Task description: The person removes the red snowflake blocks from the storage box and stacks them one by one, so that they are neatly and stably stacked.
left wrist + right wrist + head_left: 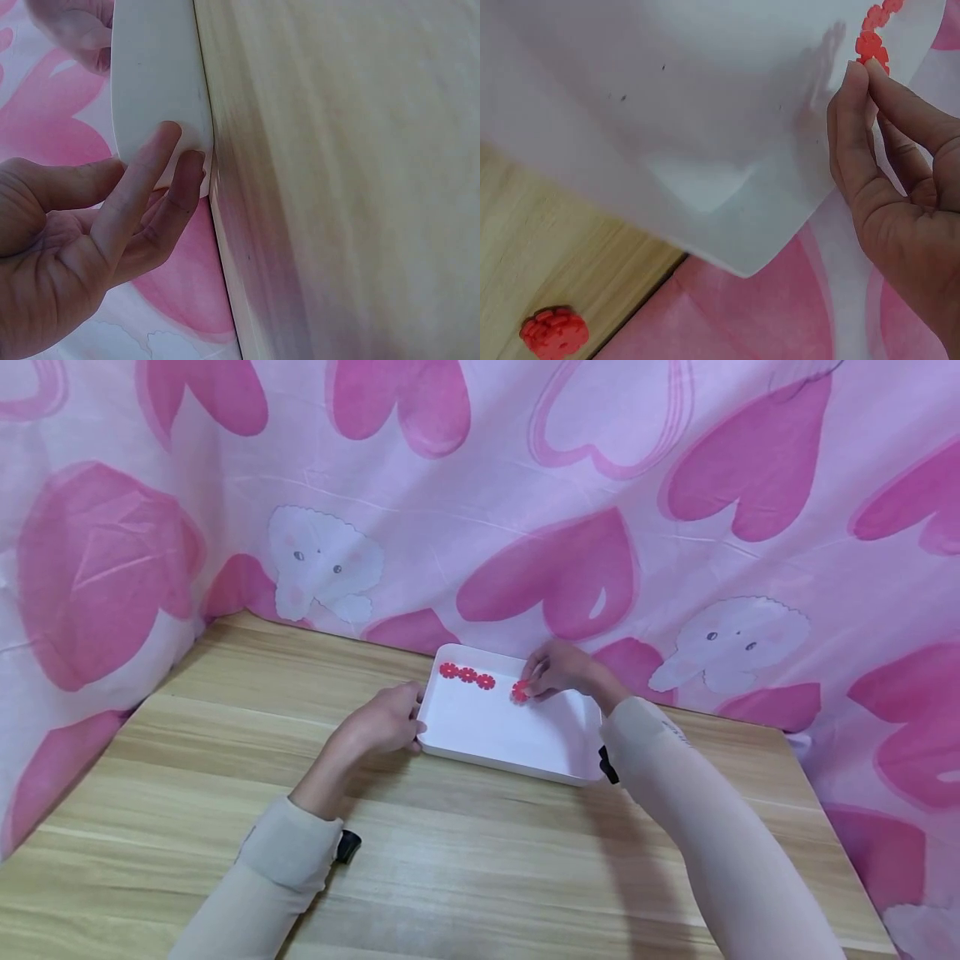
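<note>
A white rectangular tray lies on the wooden table. My left hand grips its left end, with the thumb at the rim and fingertips against the outer wall in the left wrist view. Over the inside of the tray, my right hand pinches a red flower-shaped disc between thumb and fingertips. That disc stands tilted up from the fingertips in the right wrist view. Three like red discs lie in a row at the tray's far left corner, to the left of the held one.
A small pile of red discs sits on the table to the right of the tray, hidden by my right arm in the head view. Behind the wooden table hangs a pink heart-print curtain, close to the tray's far side.
</note>
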A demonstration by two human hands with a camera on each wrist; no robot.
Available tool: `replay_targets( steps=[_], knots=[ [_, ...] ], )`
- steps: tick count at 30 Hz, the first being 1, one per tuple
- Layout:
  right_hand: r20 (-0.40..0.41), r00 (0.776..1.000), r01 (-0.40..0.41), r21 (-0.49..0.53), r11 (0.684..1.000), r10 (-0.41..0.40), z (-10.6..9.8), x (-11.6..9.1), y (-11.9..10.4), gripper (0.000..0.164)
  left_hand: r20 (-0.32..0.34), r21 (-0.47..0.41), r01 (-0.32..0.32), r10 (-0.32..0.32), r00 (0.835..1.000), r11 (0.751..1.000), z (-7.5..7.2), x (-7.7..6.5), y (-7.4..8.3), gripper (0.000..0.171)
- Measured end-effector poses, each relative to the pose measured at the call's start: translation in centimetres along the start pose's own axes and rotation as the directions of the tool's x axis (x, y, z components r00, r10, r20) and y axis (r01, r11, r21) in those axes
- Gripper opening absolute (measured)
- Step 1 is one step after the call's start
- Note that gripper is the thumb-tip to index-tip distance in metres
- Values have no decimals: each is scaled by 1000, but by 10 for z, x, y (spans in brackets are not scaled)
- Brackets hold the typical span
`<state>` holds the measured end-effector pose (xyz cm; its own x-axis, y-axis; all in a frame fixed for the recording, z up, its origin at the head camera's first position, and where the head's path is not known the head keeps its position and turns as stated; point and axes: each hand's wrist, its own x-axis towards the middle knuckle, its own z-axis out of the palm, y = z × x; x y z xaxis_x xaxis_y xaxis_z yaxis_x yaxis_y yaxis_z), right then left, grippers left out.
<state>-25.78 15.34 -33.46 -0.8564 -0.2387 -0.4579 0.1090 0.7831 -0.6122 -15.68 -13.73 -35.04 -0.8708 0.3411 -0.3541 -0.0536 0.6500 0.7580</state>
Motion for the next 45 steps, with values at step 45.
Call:
replay_targets(
  steps=[45],
  knots=[
    [53, 995, -90, 114, 989, 84, -87, -65, 100, 31, 3, -7, -14, 14, 1000, 1000, 0, -2, 0, 42]
  ],
)
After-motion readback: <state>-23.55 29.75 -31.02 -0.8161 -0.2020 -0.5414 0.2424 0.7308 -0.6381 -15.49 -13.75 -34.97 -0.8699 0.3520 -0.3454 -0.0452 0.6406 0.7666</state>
